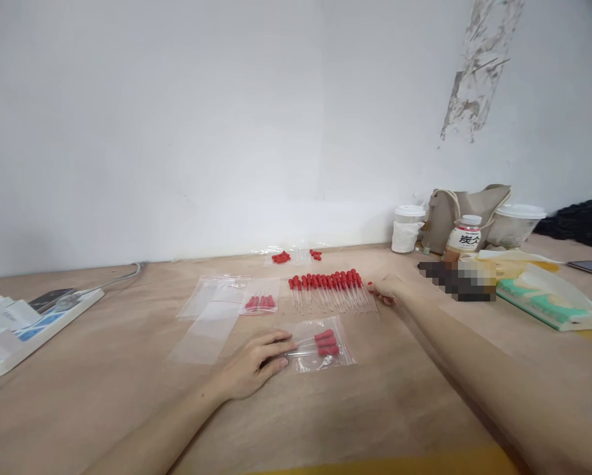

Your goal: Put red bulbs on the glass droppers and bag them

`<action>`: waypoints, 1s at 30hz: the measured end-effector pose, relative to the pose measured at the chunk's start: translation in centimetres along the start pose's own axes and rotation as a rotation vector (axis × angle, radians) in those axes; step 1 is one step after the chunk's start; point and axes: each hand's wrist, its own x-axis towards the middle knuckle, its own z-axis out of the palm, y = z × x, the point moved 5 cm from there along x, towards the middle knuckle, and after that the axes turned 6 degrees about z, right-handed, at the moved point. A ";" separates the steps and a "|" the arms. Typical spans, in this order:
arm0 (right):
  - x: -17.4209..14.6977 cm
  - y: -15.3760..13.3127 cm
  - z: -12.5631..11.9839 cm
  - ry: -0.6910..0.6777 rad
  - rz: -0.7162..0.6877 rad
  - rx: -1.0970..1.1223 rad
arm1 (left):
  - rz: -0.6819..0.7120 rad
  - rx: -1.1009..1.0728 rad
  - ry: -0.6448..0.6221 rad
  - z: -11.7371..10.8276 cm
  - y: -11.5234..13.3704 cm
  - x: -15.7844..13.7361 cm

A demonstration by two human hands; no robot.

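Observation:
My left hand (259, 359) is closed at the left edge of a clear zip bag (348, 353), thumb and fingers around the end where thin glass tubes show. Inside this bag lie several droppers with red rubber bulbs (327, 342), bulbs to the right. At the right end of a row of red-bulbed glass droppers (325, 282), my right hand (389, 290) has its fingers pinched together on a dropper, whose red bulb end (369, 284) shows by the fingertips. Farther left, another clear bag (260, 300) holds several droppers, beside flat clear bags (204, 336).
Loose red bulbs (280, 257) lie on clear plastic by the wall. A white power strip (72, 316) with chargers is at left. To the right are a lidded cup (408, 231), a bottle (464, 239), a grey bag (437, 221) and a green tissue pack (548, 307).

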 end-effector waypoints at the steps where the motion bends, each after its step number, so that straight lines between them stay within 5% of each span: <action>1: 0.2 0.2 0.3 -0.009 0.068 0.004 | 0.001 -0.004 0.008 0.0 0.0 0.0; 7: -0.4 0.5 -0.1 -0.017 0.270 0.086 | -0.006 -0.014 0.004 0.0 0.1 -0.1; 14: -4.7 -0.7 -2.4 -0.009 0.046 0.405 | 0.007 0.012 -0.028 0.0 0.3 0.1; 19: -8.3 -0.6 -0.4 -0.012 -0.137 0.785 | 0.001 0.033 -0.027 0.0 0.2 0.2; 25: -9.8 0.5 3.0 -0.059 -0.109 0.896 | 0.019 0.041 -0.013 0.0 0.2 0.2; 30: -9.3 1.2 3.3 -0.011 -0.081 0.957 | 0.021 0.042 -0.023 0.1 0.2 0.2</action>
